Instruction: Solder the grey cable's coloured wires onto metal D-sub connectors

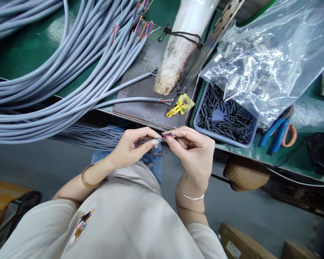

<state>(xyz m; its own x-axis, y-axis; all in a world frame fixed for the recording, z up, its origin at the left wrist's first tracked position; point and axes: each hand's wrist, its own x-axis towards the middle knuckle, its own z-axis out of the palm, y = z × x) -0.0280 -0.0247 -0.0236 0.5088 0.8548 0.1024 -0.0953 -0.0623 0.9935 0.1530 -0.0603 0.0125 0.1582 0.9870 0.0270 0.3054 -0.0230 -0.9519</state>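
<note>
Now my left hand (132, 147) pinches the grey cable (144, 141) near its stripped end, above my lap. My right hand (193, 149) grips the coloured wires (168, 136) w/ thumb & fingertips closed. Blue tray (205, 130) of black tubes (226, 117) sits further right.

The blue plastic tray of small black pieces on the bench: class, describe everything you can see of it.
The blue plastic tray is a shallow rectangular bin with rounded corners. It sits on the green workbench near its front edge, to the right of the dark metal plate. It is filled with short black tube-like pieces lying loose in all directions, with a bare patch of blue floor showing in the middle. A crumpled clear plastic bag lies over its far right part. Neither hand touches it.
</note>
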